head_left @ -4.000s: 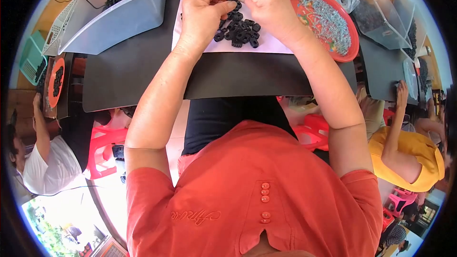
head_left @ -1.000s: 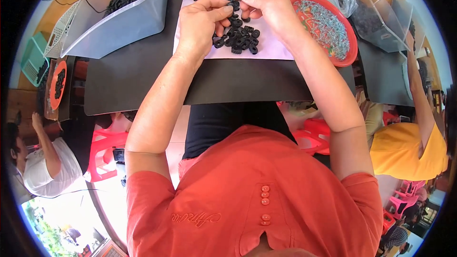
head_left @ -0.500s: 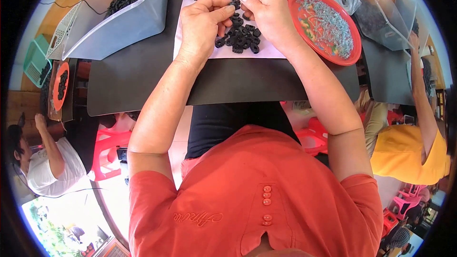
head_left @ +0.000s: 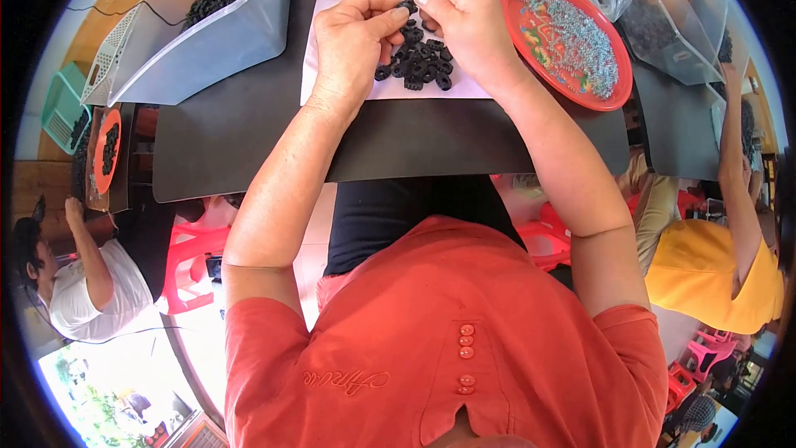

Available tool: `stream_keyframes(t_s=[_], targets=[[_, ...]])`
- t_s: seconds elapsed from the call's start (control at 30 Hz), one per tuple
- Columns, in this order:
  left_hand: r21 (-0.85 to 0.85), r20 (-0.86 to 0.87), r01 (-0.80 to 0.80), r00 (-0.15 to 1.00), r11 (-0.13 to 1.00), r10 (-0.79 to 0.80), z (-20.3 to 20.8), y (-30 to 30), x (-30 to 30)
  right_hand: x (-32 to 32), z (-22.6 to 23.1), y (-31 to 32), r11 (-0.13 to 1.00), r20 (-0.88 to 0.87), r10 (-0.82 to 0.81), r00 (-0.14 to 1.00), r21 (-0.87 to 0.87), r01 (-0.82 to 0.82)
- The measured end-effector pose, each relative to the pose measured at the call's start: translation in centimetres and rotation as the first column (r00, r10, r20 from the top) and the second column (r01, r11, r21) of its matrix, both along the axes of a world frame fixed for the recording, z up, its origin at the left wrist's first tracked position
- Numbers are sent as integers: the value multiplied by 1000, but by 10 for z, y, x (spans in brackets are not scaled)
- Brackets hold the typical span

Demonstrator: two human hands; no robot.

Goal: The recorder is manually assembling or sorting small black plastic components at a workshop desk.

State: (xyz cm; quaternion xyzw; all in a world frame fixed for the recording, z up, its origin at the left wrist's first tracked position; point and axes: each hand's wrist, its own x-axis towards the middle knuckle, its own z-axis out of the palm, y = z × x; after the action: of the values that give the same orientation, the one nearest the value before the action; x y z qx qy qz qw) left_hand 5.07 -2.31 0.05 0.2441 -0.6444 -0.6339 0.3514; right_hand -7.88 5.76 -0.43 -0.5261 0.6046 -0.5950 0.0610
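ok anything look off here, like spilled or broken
Nothing stands out. The black parts lie in a loose heap on the pale sheet, and the small silvery pieces appear to sit within the rim of the red plate. No damage shows, though the parts are too small to check closely.

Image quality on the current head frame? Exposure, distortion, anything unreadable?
Head view: strong fisheye, yellow-shirted person skewed near the dark rim; head view: floor at lower left blown out nearly white; head view: piled black pieces merge, little surface detail; head view: detail between the two hands' fingers too small to make out.
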Motion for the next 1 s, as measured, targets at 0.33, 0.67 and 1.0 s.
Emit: stream_keyframes(t_s=[0.33,0.67,1.0], targets=[[16,-1,-6,1000,1000,6,0,3,0,4,-7,-3,998,-9,-65,998,13,66],[3,22,-11,1000,1000,11,1,4,0,-2,-5,3,997,-248,-66,966,-44,56],[-196,25,-106,993,975,113,-10,5,-2,5,-12,-1,980,-499,-198,844,-118,161]])
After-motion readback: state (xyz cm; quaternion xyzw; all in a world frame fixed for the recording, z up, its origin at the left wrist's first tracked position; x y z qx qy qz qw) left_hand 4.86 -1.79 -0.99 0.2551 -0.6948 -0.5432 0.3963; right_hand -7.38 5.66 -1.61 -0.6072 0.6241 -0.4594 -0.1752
